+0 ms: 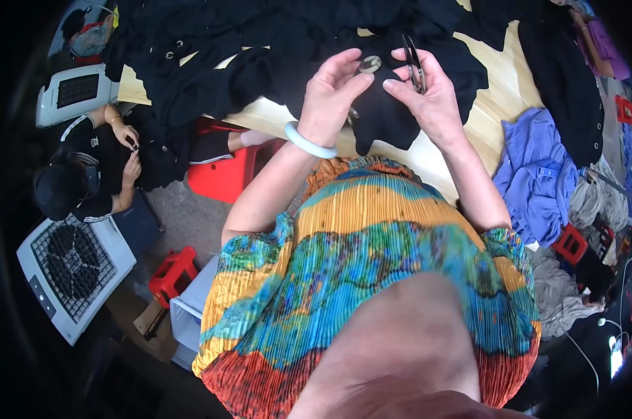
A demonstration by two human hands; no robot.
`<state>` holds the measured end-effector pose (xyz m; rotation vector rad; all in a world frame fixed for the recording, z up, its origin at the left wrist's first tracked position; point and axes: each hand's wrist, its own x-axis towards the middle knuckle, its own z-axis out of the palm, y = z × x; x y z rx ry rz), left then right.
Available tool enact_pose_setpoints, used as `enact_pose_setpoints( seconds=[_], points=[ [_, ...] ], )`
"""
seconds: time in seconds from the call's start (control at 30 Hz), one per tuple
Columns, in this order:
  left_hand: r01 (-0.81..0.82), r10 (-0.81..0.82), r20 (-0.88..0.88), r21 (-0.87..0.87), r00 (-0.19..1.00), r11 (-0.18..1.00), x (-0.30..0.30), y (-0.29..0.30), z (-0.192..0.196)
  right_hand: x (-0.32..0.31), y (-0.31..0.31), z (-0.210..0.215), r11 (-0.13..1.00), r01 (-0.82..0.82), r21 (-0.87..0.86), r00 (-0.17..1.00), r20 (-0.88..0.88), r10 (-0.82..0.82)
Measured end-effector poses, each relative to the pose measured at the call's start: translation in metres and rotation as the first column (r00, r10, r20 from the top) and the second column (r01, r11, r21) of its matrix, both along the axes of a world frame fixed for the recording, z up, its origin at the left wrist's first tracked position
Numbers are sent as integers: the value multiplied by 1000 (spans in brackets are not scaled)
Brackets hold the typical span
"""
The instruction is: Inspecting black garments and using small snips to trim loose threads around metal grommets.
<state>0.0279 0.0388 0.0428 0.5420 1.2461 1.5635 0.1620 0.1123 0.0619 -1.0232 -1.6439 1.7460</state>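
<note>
Between the thumb and fingers of my left hand [328, 96] is a round, greyish button [370, 64], pinched near its edge. My right hand [433, 101] is closed around a pair of dark thread snips [413, 61], with the two narrow blades pointing up and slightly apart. The snips and the button are held a short way from each other. Both hands are above black fabric [386, 129], which spreads across the table. A small metallic bit shows by my left wrist; its kind is unclear.
The pale wooden tabletop [518, 80] shows between folds of black cloth. Purple garments [537, 174] are heaped on the right, beside grey ones [599, 199]. At the left, another person [71, 167] handles black cloth near a red stool [221, 171] and a fan unit [75, 269].
</note>
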Motion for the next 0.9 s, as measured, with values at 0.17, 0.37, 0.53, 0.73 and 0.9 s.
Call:
enact_pose_setpoints(
  seconds=[0.17,0.37,0.53,0.73,0.9],
  points=[
    [46,-48,-69,-29,996,999,-4,-8,-3,6,7,2,983,-17,-183,999,-37,10],
    [317,-234,546,-63,804,946,-16,3,-6,3,7,0,999,-14,-35,1000,-1,14],
    [335,-225,541,-113,811,936,-14,0,-10,4,7,-10,997,12,81,999,49,-16],
    [314,-248,471,-65,847,947,-8,0,-15,7,9,-18,979,35,198,990,124,-61],
    [267,-179,538,-89,824,960,-4,2,-19,7,2,-15,934,97,343,992,43,-119]
  ],
)
